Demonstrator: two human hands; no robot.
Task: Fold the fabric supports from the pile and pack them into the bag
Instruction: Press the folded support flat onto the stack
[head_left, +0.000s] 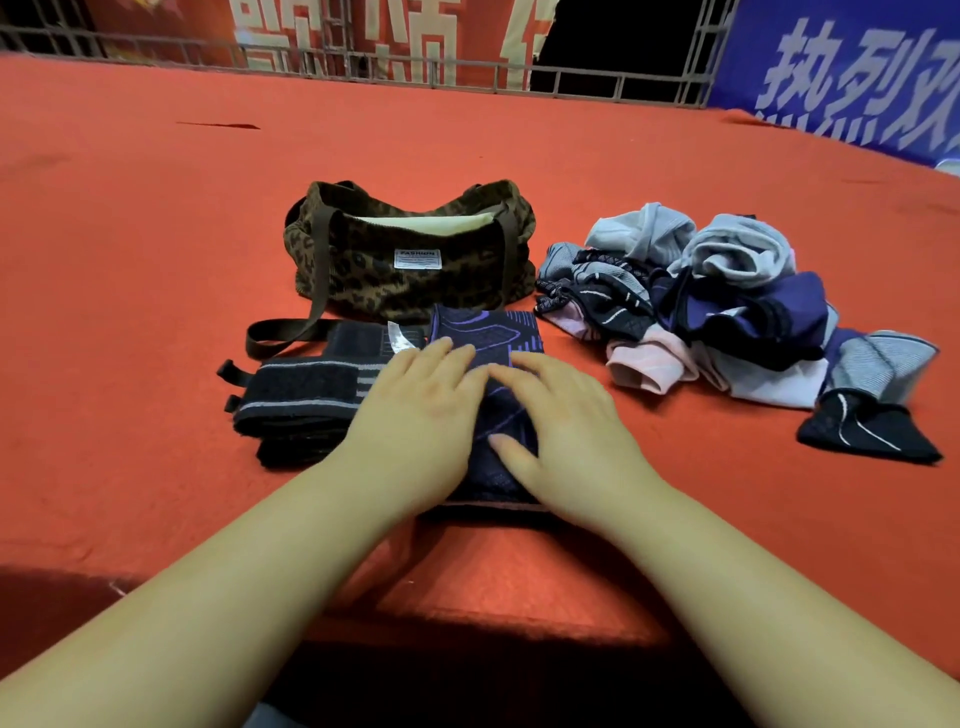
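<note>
Both forearms reach forward from the bottom of the view and converge over a dark support with purple lines (488, 338) lying flat on the red cloth (156, 208); the left hand (415, 410) lies palm down on its left part, fingers straight and close together, tips pointing toward the far edge of the fabric; the right hand (561, 415) lies palm down on the right part, fingers straight and slightly spread, angled inward so that its fingertips come just beside those of the left hand; neither hand curls round anything, both press flat on the fabric. The far end of the support shows beyond the fingertips, and its near edge shows below the wrists.

Just left of it, touching the left hand's side, lies a black strap with grey stripes (306, 389); behind both stands a leopard-print bag (415, 275), its mouth open and a pale lining visible, its long strap trailing onto the cloth at the left. To the right of the bag, well apart from the hands, sits the pile (727, 306) of grey, pink, navy and black supports.
</note>
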